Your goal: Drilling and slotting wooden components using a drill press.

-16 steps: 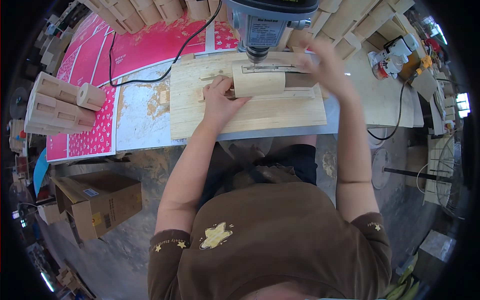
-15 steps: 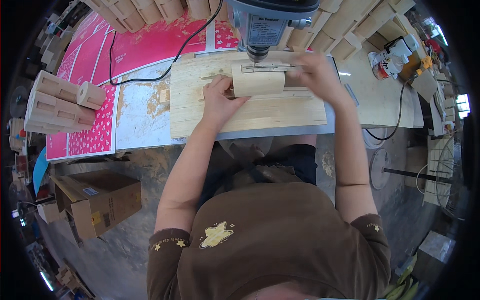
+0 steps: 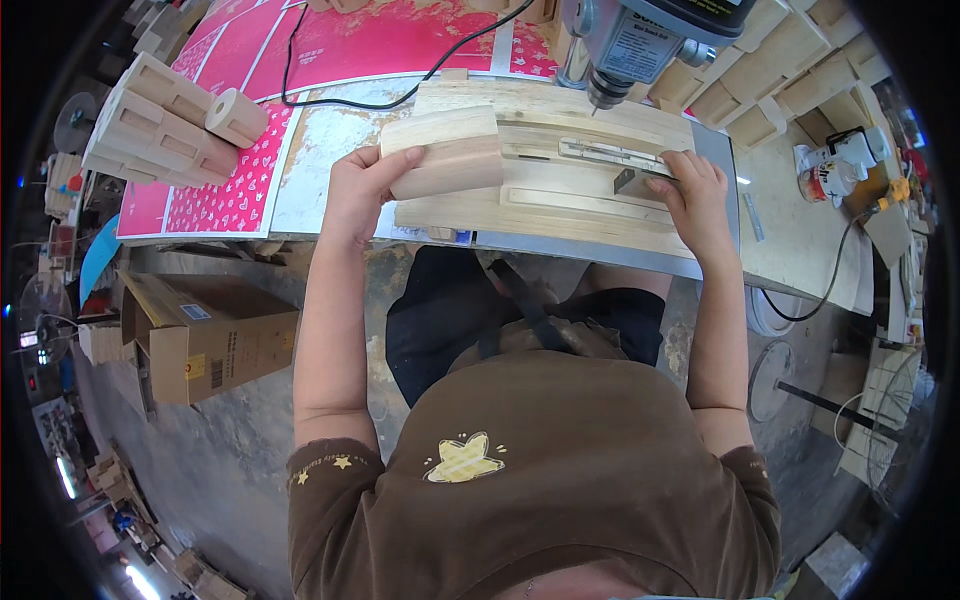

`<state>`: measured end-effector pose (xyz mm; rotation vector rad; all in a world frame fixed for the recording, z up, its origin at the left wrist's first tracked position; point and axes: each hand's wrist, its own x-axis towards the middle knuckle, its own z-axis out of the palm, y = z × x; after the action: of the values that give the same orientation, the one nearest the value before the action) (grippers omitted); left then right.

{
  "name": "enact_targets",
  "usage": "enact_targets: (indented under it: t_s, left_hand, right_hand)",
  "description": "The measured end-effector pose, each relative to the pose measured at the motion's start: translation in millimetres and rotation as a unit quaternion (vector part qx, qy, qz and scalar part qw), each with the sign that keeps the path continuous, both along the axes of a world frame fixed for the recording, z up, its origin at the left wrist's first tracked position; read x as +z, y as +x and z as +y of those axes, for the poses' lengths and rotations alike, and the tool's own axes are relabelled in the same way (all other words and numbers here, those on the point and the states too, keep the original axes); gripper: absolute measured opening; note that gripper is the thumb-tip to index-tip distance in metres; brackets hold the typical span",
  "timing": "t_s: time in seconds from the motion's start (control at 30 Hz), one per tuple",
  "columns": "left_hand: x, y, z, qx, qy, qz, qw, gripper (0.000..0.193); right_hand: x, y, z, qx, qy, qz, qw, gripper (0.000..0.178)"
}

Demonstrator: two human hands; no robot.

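Observation:
My left hand [image 3: 358, 192] grips the left end of a pale wooden cylinder [image 3: 446, 155], thumb on top, above the left part of a wooden base board [image 3: 570, 225]. My right hand [image 3: 697, 198] is closed on the right end of a slotted metal guide [image 3: 605, 152] with a dark bracket on its near side. Cylinder and guide are apart. Under the guide, wooden strips [image 3: 590, 203] run along the board. Behind it hangs a small bench drill [image 3: 645, 45], its chuck and thin bit [image 3: 607, 90] pointing down and touching neither piece.
At left, several wooden cylinders [image 3: 165, 130] are stacked on pink printed sheets [image 3: 215, 200], with more wooden pieces [image 3: 790, 60] behind at right. A black cable [image 3: 440, 65] crosses the table. White containers [image 3: 830, 165] stand at right; an open cardboard box [image 3: 240, 335] is on the floor.
The cylinder has moved left, out from beneath the drill, in my left hand. My right hand, blurred before, now grips the metal guide, which is off the cylinder. The view has shifted.

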<state>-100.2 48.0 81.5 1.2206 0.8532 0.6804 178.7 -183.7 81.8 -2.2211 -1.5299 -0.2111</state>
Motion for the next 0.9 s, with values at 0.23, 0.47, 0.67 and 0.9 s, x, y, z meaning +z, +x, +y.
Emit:
enact_targets:
  t_s: [0.23, 0.47, 0.67, 0.9]
  left_hand:
    - [5.1, 2.6, -12.8, 0.056, -0.106, 0.015, 0.993, 0.034]
    - [-5.4, 34.3, -32.5, -0.007, -0.077, 0.089, 0.993, 0.039]
    - [-20.4, 74.9, -48.5, -0.083, -0.097, 0.039, 0.991, 0.041]
    - [-53.2, 79.1, -66.5, -0.071, 0.269, 0.027, 0.960, 0.063]
  right_hand:
    - [-0.3, -9.2, -1.4, 0.023, 0.004, -0.011, 1.000, 0.029]
    - [-1.5, -6.1, 1.8, 0.044, 0.031, -0.015, 0.998, 0.028]
    - [-2.8, -15.5, 12.2, 0.041, 0.032, -0.027, 0.998, 0.029]
    - [-13.4, -4.6, 14.8, -0.047, 0.095, 0.014, 0.994, 0.034]
